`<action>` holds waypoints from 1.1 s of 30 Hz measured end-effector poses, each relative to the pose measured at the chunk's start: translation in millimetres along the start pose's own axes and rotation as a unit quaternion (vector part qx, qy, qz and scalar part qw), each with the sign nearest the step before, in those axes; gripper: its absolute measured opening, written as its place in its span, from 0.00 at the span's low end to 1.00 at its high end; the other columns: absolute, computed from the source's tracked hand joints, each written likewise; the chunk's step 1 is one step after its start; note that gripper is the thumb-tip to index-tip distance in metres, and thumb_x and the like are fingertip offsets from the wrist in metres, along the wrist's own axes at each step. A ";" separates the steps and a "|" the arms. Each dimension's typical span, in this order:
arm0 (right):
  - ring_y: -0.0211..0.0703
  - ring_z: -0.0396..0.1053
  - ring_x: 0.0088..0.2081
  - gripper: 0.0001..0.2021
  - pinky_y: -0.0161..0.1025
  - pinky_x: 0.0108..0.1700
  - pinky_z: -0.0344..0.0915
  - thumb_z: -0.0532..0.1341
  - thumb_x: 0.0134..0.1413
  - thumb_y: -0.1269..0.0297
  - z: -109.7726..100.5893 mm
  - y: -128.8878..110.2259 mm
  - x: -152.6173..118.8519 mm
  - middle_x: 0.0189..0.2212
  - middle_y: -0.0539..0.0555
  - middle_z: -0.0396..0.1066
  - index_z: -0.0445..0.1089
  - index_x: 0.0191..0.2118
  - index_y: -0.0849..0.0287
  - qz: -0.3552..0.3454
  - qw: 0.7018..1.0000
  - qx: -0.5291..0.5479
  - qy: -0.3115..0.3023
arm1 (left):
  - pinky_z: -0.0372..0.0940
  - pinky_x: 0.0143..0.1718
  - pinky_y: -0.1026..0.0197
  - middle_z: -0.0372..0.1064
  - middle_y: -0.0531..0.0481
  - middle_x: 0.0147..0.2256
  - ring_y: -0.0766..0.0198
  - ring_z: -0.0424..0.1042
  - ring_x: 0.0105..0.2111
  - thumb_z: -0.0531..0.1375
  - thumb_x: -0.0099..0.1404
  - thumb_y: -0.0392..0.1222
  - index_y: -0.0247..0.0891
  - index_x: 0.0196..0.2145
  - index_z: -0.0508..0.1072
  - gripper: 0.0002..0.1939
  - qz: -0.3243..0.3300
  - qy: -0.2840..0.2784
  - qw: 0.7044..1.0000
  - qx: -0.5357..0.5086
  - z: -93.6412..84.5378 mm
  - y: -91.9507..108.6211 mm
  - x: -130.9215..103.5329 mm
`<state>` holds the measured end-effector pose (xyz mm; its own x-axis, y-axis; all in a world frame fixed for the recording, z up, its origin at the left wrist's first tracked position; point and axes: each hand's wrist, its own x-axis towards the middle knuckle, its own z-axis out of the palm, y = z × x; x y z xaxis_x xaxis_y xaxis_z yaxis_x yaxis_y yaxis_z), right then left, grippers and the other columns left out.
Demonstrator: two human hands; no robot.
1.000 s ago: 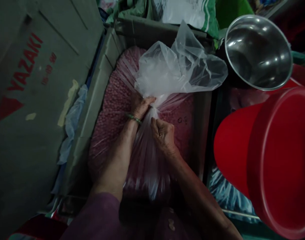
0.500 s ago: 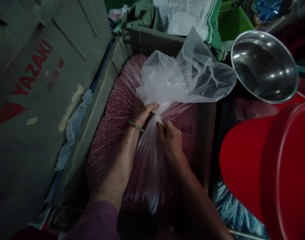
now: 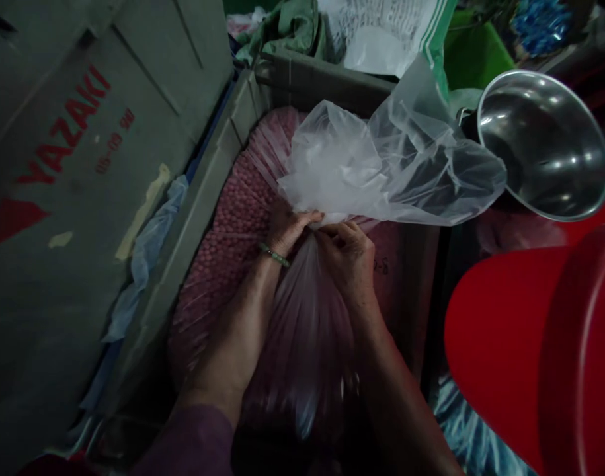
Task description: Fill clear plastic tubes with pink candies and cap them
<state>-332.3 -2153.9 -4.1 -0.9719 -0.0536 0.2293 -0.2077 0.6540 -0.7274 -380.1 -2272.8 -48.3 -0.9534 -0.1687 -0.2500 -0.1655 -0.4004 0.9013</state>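
One left hand (image 3: 288, 230) is closed on the clear bag (image 3: 336, 162) at its neck, the right hand (image 3: 350, 254) pinching just beside: gathering, I'd judge; next calls for steady tension.

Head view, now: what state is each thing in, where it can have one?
Clear plastic bag: bunched at the neck, loose top spread out.
Pink pellets: bagged, seen through the plastic.
Left hand: closed on the neck.
Right hand: fingers pinched at the neck.
Bracelet: worn on the left wrist.
Grey crate: uncovered, bag inside.
Metal bowl: uncovered.
Red bucket: partly out of frame.
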 end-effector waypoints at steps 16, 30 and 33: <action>0.48 0.63 0.38 0.07 0.42 0.41 0.51 0.55 0.62 0.73 10.6 -7.2 -26.9 0.32 0.55 0.69 0.69 0.36 0.59 -0.112 0.955 -0.276 -0.014 | 0.64 0.28 0.65 0.68 0.55 0.22 0.68 0.67 0.24 0.71 0.39 0.44 0.35 0.20 0.74 0.13 0.003 -0.011 1.000 0.002 0.5 -1.9 0.9; 0.48 0.69 0.39 0.15 0.42 0.41 0.57 0.64 0.58 0.50 -5.9 -6.1 -16.1 0.35 0.55 0.74 0.74 0.39 0.57 -0.055 0.977 -0.196 0.066 | 0.64 0.29 0.66 0.69 0.54 0.23 0.68 0.68 0.25 0.70 0.39 0.42 0.35 0.20 0.73 0.12 -0.028 -0.028 0.999 0.009 -1.8 3.5 -1.2; 0.45 0.68 0.36 0.12 0.41 0.40 0.53 0.62 0.61 0.53 -2.5 -4.3 -4.6 0.30 0.52 0.74 0.73 0.36 0.57 -0.046 0.975 -0.215 0.032 | 0.65 0.31 0.65 0.69 0.55 0.23 0.66 0.69 0.26 0.70 0.38 0.42 0.35 0.20 0.73 0.12 -0.010 -0.016 1.000 0.010 -0.1 7.2 -3.1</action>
<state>-326.6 -2154.5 -0.5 -0.9394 -0.0897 0.3309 -0.2155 0.9052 -0.3663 -378.3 -2275.2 -41.0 -0.9577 -0.1314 -0.2559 -0.1885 -0.3854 0.9033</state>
